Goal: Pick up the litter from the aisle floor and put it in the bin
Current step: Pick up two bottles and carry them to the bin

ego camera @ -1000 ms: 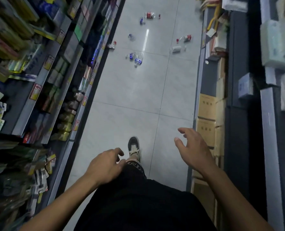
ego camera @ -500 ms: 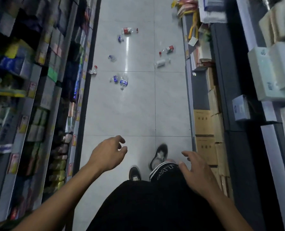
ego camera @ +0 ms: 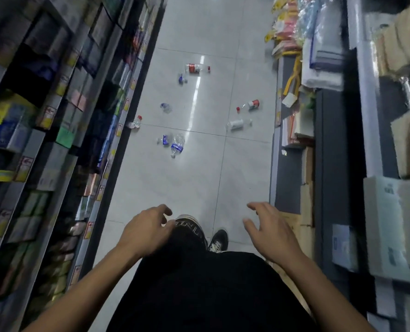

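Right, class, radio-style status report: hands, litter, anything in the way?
Left hand and right hand open, holding nothing. Litter scattered on the floor ahead, none picked up. No bin in view. Aisle to the litter unobstructed.

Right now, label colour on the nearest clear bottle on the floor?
Blue, a band around the nearest clear bottle; shows in the head view.

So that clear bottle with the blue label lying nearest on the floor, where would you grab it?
Around the labelled middle of the blue-label bottle, coming down from above. It lies flat on its side on the tile floor, so its round body faces up.
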Tool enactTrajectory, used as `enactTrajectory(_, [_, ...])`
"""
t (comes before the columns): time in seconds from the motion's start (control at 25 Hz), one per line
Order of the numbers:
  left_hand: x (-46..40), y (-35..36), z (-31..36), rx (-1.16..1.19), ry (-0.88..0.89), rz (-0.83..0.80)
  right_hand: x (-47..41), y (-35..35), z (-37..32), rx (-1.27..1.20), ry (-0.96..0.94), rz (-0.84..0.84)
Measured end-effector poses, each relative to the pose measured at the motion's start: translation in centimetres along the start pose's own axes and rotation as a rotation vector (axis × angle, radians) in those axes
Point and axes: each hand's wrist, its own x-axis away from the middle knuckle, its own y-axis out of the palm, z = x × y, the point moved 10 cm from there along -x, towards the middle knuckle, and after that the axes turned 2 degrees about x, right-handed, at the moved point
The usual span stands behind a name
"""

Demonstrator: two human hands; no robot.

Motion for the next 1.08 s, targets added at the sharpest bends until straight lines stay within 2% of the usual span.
enactTrajectory(0.24, [-7.6, -3.7, 1.2, 0.056, -0.074, -0.048, -14.3, -5.9, -4.2, 0.035, -0.079, -0.007])
enactTrajectory(0.68, [-28.5, -20.7, 6.3, 0.040, 0.046, 0.014, -29.1, -10.3, -8.0, -0.002, 0.047, -0.034])
enactTrajectory(0.8, [-33.0, -23.9, 6.5, 0.026, 0.017, 0.022, -33.1, -11.2, -8.6, -0.018, 0.044, -0.058])
enactTrajectory(1.08, [-41.9, -27.0, 6.1, 0.049, -0.141, -0.028, -49.4, -13.6, -12.3, 0.023, -0.076, -0.177])
